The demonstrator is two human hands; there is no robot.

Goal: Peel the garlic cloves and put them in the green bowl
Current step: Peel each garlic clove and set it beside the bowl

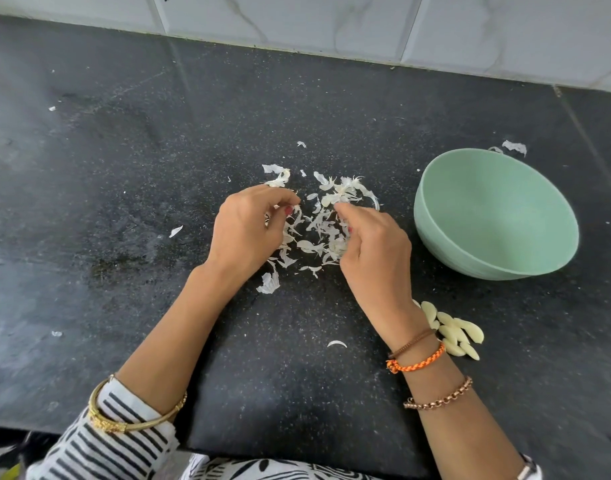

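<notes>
The green bowl (505, 258) stands empty on the right of the black counter. A heap of several peeled garlic cloves (453, 332) lies on the counter in front of the bowl, just right of my right wrist. Loose white garlic skins (318, 223) are scattered in the middle. My left hand (245, 233) and my right hand (373, 254) are both down in this pile with fingers curled. My right hand has a clump of skins under its curled fingers. A bit of white shows inside my left hand's fingers. I see no unpeeled clove.
The black speckled counter (141, 185) runs back to a white tiled wall (332, 22). Stray skins lie behind the bowl (513, 147), at the left (175, 231) and near the front (336, 344). The counter's front edge is at my body.
</notes>
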